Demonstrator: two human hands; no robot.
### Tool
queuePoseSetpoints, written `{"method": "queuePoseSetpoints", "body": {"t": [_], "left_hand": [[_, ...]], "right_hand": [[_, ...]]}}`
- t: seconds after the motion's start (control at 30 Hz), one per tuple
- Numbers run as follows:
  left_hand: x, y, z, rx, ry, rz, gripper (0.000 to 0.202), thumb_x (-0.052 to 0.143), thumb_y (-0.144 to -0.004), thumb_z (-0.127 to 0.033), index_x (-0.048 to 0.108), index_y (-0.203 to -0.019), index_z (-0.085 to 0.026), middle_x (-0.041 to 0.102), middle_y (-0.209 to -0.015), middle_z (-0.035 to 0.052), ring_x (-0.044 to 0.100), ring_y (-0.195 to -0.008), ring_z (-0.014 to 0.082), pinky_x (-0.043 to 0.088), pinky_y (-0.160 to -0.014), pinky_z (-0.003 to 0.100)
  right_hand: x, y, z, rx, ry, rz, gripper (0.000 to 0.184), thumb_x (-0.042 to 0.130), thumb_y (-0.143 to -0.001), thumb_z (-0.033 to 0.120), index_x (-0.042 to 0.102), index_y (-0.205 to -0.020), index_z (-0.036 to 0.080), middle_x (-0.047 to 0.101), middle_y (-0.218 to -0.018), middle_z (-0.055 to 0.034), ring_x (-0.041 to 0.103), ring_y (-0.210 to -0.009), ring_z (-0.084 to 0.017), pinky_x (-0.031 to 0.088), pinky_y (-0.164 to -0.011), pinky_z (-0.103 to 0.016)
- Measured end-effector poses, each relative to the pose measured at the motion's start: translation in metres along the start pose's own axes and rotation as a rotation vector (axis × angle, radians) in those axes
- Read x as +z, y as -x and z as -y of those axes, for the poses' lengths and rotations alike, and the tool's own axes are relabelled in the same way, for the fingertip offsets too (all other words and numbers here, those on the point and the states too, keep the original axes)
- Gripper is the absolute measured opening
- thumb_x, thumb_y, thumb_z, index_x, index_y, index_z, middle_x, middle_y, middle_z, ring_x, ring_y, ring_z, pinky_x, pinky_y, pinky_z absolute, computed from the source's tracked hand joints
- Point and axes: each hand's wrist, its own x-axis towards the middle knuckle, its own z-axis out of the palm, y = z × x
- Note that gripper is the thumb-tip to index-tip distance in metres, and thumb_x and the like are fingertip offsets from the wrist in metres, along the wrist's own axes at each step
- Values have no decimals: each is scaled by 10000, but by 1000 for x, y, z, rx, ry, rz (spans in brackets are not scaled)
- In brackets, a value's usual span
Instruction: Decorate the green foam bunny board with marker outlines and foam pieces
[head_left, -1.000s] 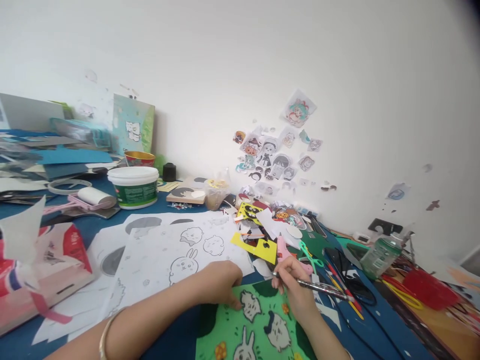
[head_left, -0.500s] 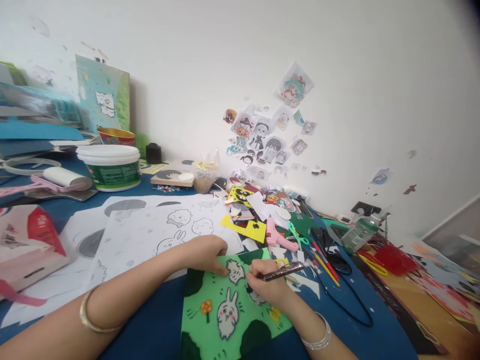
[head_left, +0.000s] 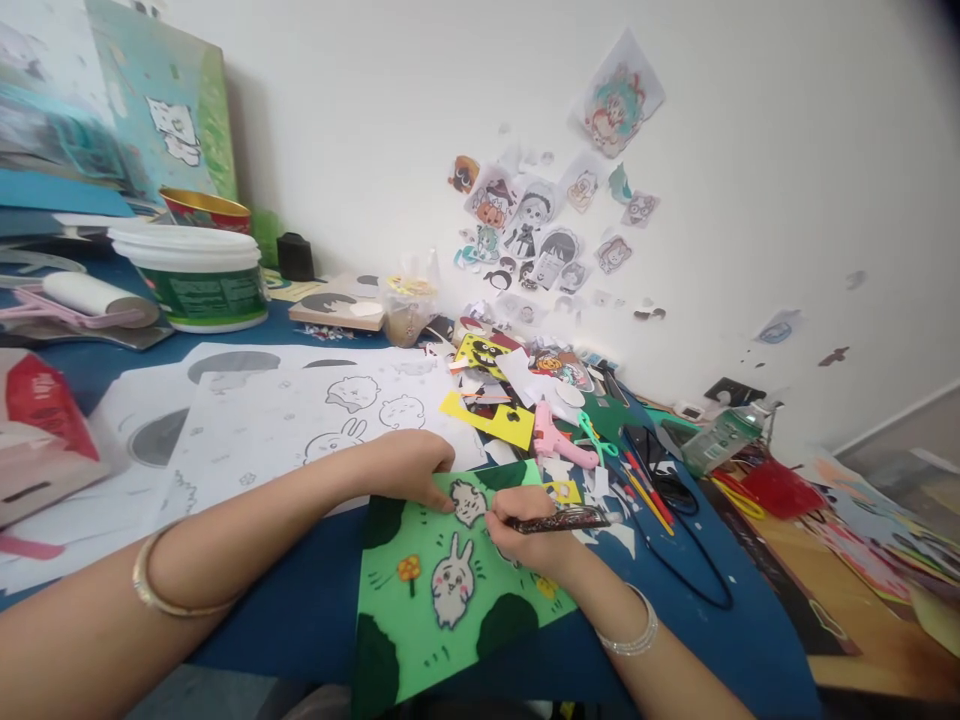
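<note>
A green sheet (head_left: 420,640) with cut-out white cartoon animals, dark green patches and small flowers lies tilted in front of me, near the table's edge. My left hand (head_left: 412,465) grips its upper left edge, thumb on the front beside a small white animal (head_left: 469,503); the other fingers are partly hidden. In my right hand (head_left: 525,525) is a dark, patterned pen (head_left: 562,519), its tip hidden behind my fingers near the sheet's upper right. A white rabbit figure (head_left: 454,585) shows below both hands. Part of another figure is covered by my right hand.
Printed line drawings (head_left: 247,420) spread on the left of the blue table. Paper scraps, a pink glue gun (head_left: 559,437), green scissors (head_left: 596,437) and a black cable (head_left: 686,590) lie to the right. A white-lidded tub (head_left: 195,280) stands back left.
The view has tilted down, so the wall pictures and sheet appear shifted and more of the table's front edge shows. My right hand and pen have shifted slightly against the sheet; the left still grips it.
</note>
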Motion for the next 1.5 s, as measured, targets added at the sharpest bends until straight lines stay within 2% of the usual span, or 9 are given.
{"method": "queuePoseSetpoints", "body": {"t": [0.33,0.57,0.73,1.5], "left_hand": [[2,-1,1,22,-15,-4,344,576,-648,-542,515,-670,-204,559,-636,27,462,-559,173,246,-459,270],[-1,0,-2,3,-15,21,348,568,-663,-545,533,-699,-201,572,-663,38,469,-572,179,255,-461,273],[-1,0,-2,3,-13,30,365,559,-669,-555,555,-741,-198,593,-701,48,484,-591,186,274,-472,277],[1,-2,-1,13,-28,5,352,564,-661,-542,530,-703,-194,577,-667,39,469,-567,162,251,-463,267]], "right_hand": [[-2,1,2,59,1,0,302,405,-745,186,180,-544,206,260,-479,46,264,-438,-83,179,-433,-256],[-3,1,4,54,-104,12,317,424,-741,169,187,-534,207,275,-483,51,282,-435,-75,203,-439,-243],[-5,0,6,47,-97,14,304,419,-743,180,197,-537,207,300,-489,49,300,-440,-74,204,-442,-238],[-4,1,3,102,-107,30,303,422,-750,210,217,-527,208,315,-490,46,308,-442,-80,212,-442,-240]]}}
